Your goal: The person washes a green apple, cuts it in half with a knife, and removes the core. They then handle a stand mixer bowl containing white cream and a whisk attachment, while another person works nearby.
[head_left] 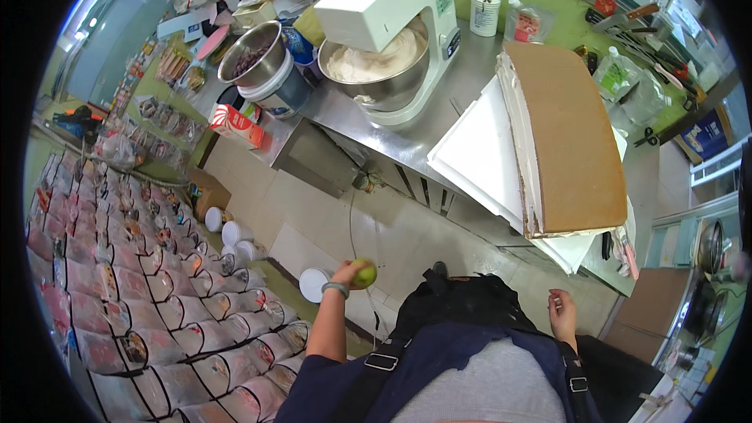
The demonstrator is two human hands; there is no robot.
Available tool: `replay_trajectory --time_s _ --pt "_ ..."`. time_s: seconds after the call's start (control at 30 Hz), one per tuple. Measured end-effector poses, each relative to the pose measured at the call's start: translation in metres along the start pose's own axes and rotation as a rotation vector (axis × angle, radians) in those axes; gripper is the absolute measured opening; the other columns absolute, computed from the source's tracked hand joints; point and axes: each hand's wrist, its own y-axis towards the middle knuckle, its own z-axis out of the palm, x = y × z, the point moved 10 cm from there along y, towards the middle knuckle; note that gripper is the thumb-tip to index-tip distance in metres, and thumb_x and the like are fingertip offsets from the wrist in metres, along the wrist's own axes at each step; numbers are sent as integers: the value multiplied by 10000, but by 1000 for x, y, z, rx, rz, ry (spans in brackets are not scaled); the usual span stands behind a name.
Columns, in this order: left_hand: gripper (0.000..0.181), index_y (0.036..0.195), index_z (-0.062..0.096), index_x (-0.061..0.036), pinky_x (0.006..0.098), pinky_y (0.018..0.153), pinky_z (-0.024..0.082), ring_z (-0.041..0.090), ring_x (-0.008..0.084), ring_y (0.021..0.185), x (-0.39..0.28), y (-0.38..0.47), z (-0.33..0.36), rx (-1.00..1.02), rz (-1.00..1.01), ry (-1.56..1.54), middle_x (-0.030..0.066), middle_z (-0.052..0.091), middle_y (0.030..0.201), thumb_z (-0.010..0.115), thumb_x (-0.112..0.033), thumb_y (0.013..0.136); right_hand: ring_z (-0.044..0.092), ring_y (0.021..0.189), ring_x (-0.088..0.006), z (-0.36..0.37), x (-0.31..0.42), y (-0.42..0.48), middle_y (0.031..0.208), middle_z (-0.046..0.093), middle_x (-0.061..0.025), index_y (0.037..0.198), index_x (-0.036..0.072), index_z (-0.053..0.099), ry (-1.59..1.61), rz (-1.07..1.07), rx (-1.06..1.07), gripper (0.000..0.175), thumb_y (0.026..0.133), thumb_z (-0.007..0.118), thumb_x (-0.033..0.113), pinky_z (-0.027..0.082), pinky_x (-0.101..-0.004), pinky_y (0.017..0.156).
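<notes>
A round green fruit [365, 273], which looks like an apple, is held in my left hand [348, 273] out over the floor. On that wrist is a pale bangle. My right hand [562, 312] hangs at my other side, loosely curled, with nothing visible in it. Before me on the steel worktop [405, 144] stands a white stand mixer [382, 3]. Its steel bowl [385, 94] holds pale whipped cream or batter [367, 64]. To the right lies a large brown layered cake slab [570, 141] with cream along its side, on white boards or sheets [482, 153].
A steel bowl of dark pieces [249, 53] tops a bucket [282, 91] beside a red-and-white carton [238, 126]. White tubs [314, 285] stand on the floor. A hanging pocket organizer [170, 311] fills the left. Scissors [647, 137] and clear pouches [617, 73] lie right.
</notes>
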Motion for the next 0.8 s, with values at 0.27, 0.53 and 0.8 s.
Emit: replay_trajectory --time_s 0.27,0.53,0.8 --pt "697 1290 537 -51 460 931 529 634 334 1128 -34 15 19 149 114 -39 138 648 1232 749 -466 772 631 700 -201 5 9 17 917 665 -107 1066 18 655 -10 22 17 157 920 610 54 514 -326 620" --pt "781 1246 566 -13 436 948 527 623 353 1155 -43 36 -26 -125 159 313 176 638 1258 772 -524 692 673 738 -183 -16 30 10 915 673 -107 1068 33 662 -221 -69 -85 153 935 624 98 543 -317 635" --pt "685 1193 615 -75 434 919 548 649 344 1074 -34 68 -10 -6 35 29 152 666 1173 775 -521 698 638 716 -191 -57 11 -3 925 666 -100 1055 25 663 -24 110 -309 170 896 653 84 525 -321 640"
